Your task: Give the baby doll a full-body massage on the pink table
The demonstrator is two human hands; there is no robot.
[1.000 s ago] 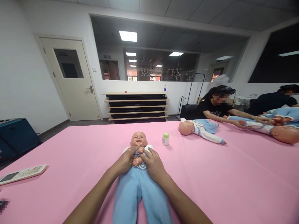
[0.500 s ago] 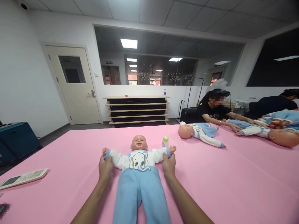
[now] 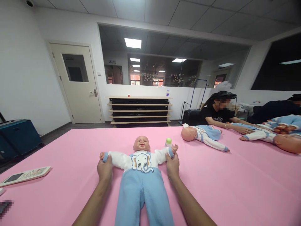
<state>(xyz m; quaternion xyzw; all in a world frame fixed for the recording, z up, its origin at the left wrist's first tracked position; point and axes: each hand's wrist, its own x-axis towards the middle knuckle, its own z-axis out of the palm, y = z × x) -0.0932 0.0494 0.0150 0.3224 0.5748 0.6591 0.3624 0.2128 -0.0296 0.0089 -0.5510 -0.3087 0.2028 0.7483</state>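
The left hand [image 3: 105, 169] gripped one sleeve of the doll [image 3: 141, 187] at its blue cuff [image 3: 105, 156], thumb on top; the fingers underneath were hidden. The right hand [image 3: 173, 166] gripped the other sleeve near its cuff, just short of the doll's plastic hand. The doll lay on its back between the two hands, arms spread wide, head away from the person and legs toward them.

It looked light, with soft, fleecy clothes that would give under the fingers. The bare head [image 3: 141, 143] and hands looked hard, smooth and perhaps slippery, so the cloth-covered wrists seemed the surer hold, and nothing looked fragile. Just beyond the right-hand sleeve, partly hidden by it, stood a green-capped bottle [image 3: 168, 140] on the pink table [image 3: 77, 150].
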